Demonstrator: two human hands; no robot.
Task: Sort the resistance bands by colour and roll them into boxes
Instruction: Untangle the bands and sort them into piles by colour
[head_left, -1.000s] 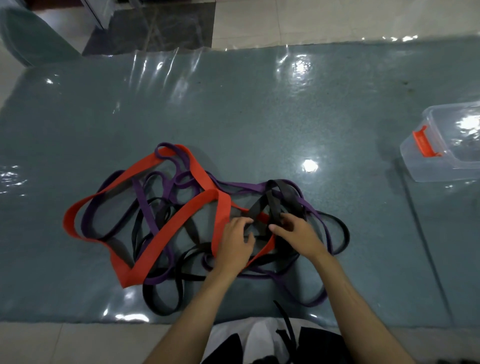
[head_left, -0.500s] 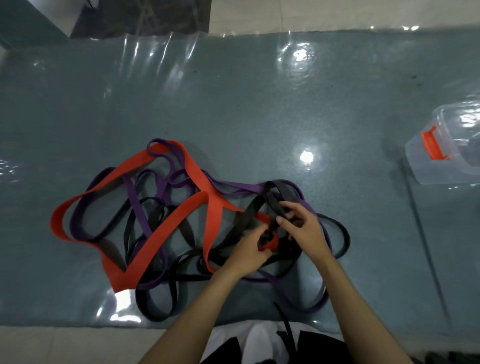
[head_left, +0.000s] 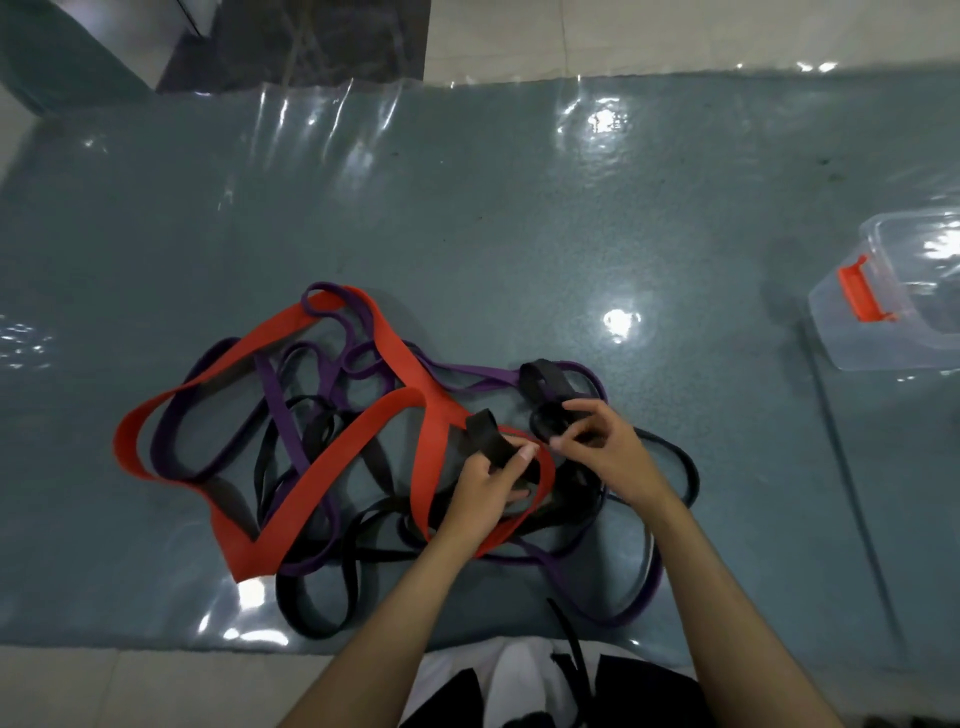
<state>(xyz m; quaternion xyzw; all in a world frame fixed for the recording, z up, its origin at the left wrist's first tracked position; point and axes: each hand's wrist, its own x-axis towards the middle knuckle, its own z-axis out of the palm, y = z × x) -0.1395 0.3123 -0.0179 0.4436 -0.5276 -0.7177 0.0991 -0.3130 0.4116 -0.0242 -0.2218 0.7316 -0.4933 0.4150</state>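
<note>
A tangle of resistance bands lies on a teal mat: a wide red band (head_left: 332, 462), purple bands (head_left: 275, 410) and black bands (head_left: 311, 608) looped through one another. My left hand (head_left: 493, 483) grips a black band (head_left: 488, 441) just above the red loop, fingers curled round it. My right hand (head_left: 602, 447) pinches the same black band where it curls into a small coil (head_left: 550, 421) at the pile's right side. A clear plastic box (head_left: 883, 322) with an orange latch sits at the far right edge.
The teal mat (head_left: 519, 218) is covered by glossy clear plastic and stretches well beyond the pile. Pale floor tiles (head_left: 623, 31) border it at the top and bottom. A dark cabinet corner (head_left: 52, 52) stands at the top left.
Both hands have lifted the black band out of the pile. My right hand has curled its end into a small coil, and my left hand now holds the strap higher.
</note>
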